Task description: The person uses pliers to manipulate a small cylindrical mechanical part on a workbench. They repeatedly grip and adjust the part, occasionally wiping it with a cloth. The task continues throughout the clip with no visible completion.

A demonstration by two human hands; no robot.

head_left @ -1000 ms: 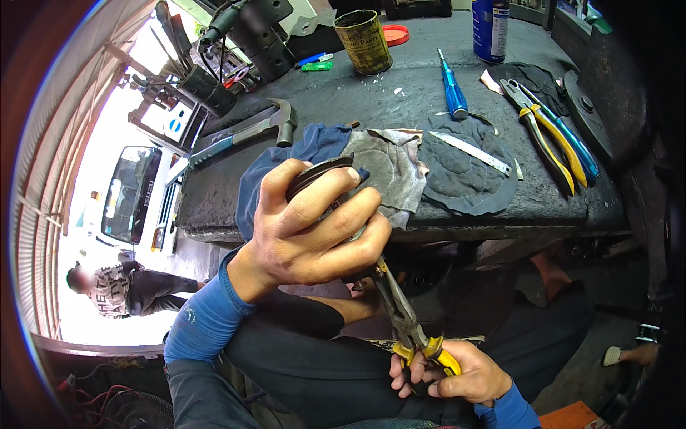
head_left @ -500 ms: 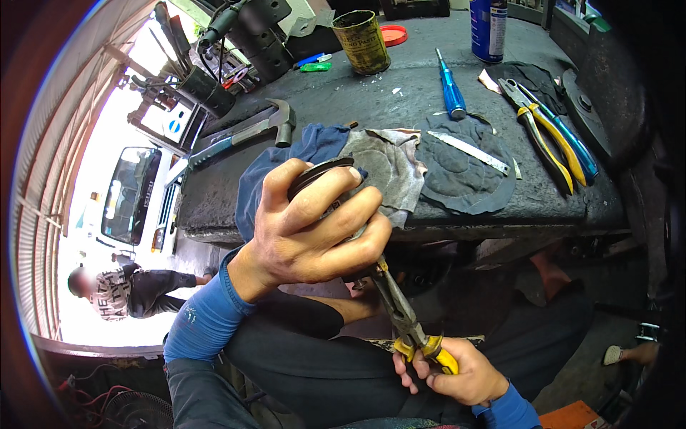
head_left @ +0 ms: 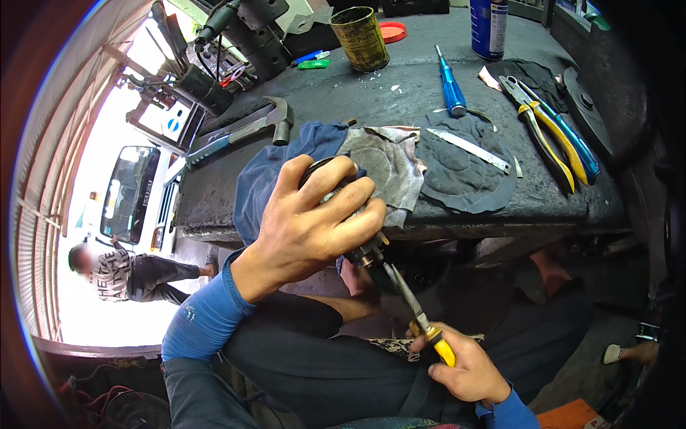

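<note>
Since the earlier frame, the long-nosed pliers (head_left: pixel 436 337) have turned in my right grip (head_left: pixel 466 368), their spread handles now showing almost as one. From this end of the link I see the dark tabletop (head_left: pixel 321 93), a blue rag (head_left: pixel 266 176) near its front edge and a claw hammer (head_left: pixel 246 129) behind that. My left grip (head_left: pixel 309 214) is clasped around a dark part (head_left: pixel 367 253), held up before that edge — its lower end just beside the pliers' nose, though I can't tell if they touch. My right fingers grasp the pliers' yellow handles — farther off lies a blue screwdriver (head_left: pixel 452 91).
</note>
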